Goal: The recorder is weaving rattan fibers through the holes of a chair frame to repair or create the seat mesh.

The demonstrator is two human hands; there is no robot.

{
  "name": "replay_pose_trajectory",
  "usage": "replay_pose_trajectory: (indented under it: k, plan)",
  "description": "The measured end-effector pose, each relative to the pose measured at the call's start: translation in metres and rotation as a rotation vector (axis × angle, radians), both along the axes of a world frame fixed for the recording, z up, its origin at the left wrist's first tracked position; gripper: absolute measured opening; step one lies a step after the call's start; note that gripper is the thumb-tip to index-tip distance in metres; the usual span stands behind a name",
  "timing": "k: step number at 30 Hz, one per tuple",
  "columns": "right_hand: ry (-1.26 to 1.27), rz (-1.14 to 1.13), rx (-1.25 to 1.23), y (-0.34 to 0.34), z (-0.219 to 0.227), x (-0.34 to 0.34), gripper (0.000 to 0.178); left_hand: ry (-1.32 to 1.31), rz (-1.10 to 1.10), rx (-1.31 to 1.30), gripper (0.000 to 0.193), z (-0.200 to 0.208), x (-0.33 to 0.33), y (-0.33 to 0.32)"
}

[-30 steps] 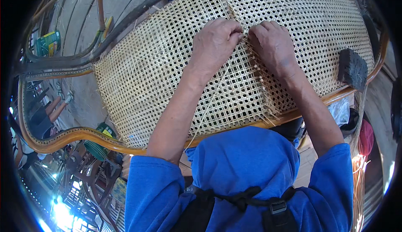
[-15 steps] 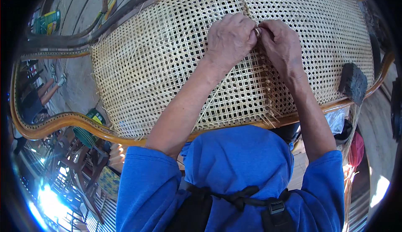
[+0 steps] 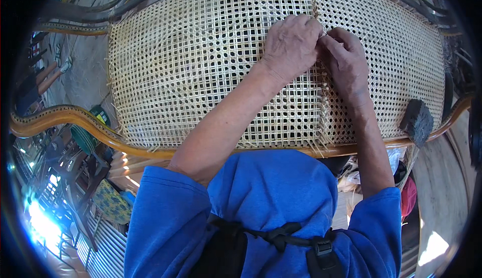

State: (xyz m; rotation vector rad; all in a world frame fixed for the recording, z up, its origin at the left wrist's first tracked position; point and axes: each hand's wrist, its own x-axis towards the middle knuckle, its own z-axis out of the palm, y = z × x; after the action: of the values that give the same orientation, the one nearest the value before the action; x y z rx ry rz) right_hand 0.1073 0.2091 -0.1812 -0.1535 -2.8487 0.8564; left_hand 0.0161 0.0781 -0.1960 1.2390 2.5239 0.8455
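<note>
A pale woven cane panel stretches across a curved, varnished wooden frame in front of me. A knotted seam runs through the panel from far to near, with loose cane ends at its near end. Over the far half of this seam, my left hand is closed, its knuckles up. Facing it just to the right, my right hand is closed in a pinch. A pale sliver that looks like a cane strand shows where the fingertips meet; most of it is hidden by the fingers.
A dark, rough block rests at the panel's near right corner, by the frame's edge. Dark wooden rails lie beyond the far edge. At the left are green containers, stacked chair parts and another person's legs. A red item sits below right.
The view has shifted, so the panel and frame sit differently in it. Both hands stay closed together at the seam; the right fingers have changed their bend slightly.
</note>
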Motion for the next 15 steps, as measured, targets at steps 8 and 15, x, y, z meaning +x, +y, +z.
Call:
replay_pose_trajectory:
  k: [8, 15]
  plan:
    - [0.025, -0.072, 0.053, 0.012, -0.012, 0.000, 0.026, -0.003, -0.019, 0.060, 0.017, -0.003, -0.001, 0.002]
    - [-0.002, -0.118, 0.029, 0.008, -0.013, 0.003, 0.024, 0.081, 0.012, 0.038, 0.011, 0.000, 0.006, 0.007]
